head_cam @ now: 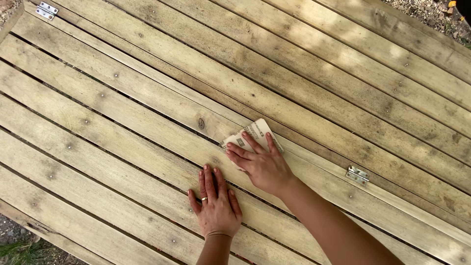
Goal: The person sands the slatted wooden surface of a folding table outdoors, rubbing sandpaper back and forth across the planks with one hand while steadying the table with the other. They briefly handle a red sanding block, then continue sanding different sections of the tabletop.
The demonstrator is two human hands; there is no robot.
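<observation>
Weathered wooden slat panel [122, 147] fills view outdoors, gravel at corners. Metal hinge [46, 10] top left. Left hand [216, 206] flat on slat, fingers spread, grasping nothing; good brace. Right hand [262, 164] presses folded sandpaper sheet [255, 133] against slat near centre, fingers flat on it. Judgement: keep pressure even, stroke along grain, avoid nail heads. Second hinge [357, 174] to right.

Outdoors, dappled daylight. Weathered wooden slats [122, 122] with nail heads, two metal hinges [357, 174]; gravel [431, 10] top right, grass [17, 248] bottom left.
</observation>
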